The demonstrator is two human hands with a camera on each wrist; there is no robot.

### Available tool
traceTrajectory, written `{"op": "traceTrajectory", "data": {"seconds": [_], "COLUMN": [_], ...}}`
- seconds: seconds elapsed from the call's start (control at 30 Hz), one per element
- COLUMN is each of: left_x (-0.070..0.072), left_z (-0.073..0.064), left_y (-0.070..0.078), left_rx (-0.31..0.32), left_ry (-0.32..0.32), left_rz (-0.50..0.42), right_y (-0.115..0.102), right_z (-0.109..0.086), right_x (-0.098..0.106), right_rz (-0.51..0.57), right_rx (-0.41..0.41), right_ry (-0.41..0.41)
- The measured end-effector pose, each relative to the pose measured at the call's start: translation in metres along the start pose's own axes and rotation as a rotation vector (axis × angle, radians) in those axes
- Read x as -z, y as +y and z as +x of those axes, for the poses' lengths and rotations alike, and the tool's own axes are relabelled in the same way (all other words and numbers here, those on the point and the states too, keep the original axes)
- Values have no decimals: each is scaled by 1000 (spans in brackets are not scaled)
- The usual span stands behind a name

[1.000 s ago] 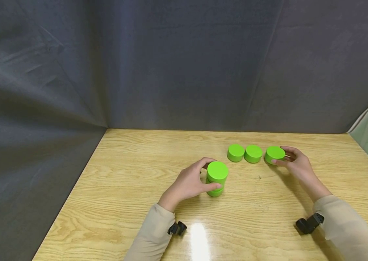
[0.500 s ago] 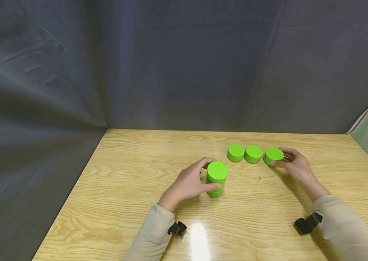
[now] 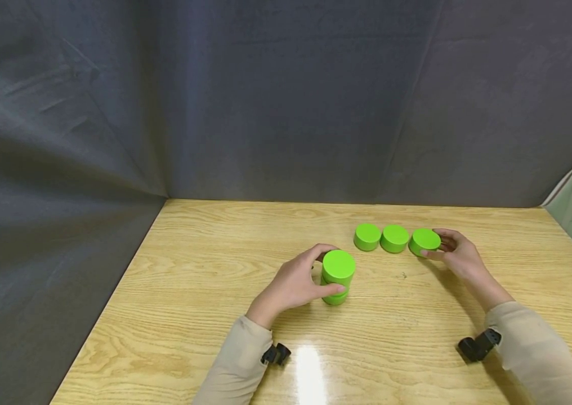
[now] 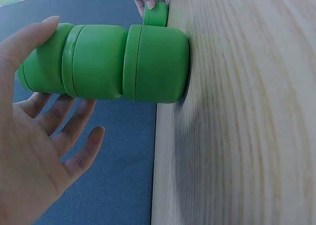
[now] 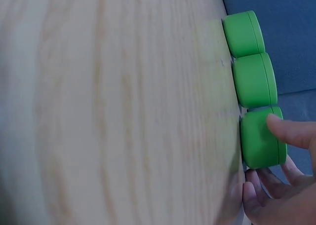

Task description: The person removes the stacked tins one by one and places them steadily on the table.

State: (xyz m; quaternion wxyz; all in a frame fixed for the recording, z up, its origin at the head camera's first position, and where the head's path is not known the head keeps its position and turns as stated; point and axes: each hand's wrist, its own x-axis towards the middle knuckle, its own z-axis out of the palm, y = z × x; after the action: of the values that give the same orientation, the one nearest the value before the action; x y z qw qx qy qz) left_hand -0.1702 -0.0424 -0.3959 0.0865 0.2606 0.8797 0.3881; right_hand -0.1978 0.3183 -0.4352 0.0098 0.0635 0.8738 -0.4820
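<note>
My left hand [image 3: 298,278] holds the upper part of a stack of green round lidded tins [image 3: 339,264]. In the left wrist view the stack [image 4: 98,62] shows three tins one on another, the lowest on the table. Thumb and fingers lie around the top tin [image 4: 47,62]. My right hand [image 3: 460,254] grips the right-end green tin [image 3: 425,241] of a row, its thumb [image 5: 286,130] on the tin's side. Left of that tin stand the middle tin [image 3: 394,239] and the left tin [image 3: 367,237], close side by side.
A wooden table [image 3: 215,270] lies under everything. Grey cloth [image 3: 286,112] hangs behind its back edge and along its left side. Each wrist wears a small black camera, such as the right one [image 3: 478,345].
The right hand has slid its tin slightly left, so the gap to the middle tin has narrowed. My left hand and the stack stay where they were.
</note>
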Motion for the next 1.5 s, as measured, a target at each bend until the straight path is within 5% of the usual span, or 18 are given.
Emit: {"op": "traceTrajectory", "data": {"seconds": [0.23, 0.6, 0.93, 1.5], "left_x": [0, -1, -1, -5], "left_z": [0, 0, 1, 2], "left_y": [-1, -1, -3, -12], "left_rx": [-11, -9, -4, 23], "left_ry": [4, 0, -8, -48], "left_rz": [17, 35, 45, 44], "right_y": [-1, 0, -5, -19], "right_z": [-2, -11, -19, -35], "right_x": [5, 12, 12, 8], "right_rz": [17, 112, -16, 88], "right_rx": [16, 67, 69, 114], "right_ry": [-37, 19, 40, 111]}}
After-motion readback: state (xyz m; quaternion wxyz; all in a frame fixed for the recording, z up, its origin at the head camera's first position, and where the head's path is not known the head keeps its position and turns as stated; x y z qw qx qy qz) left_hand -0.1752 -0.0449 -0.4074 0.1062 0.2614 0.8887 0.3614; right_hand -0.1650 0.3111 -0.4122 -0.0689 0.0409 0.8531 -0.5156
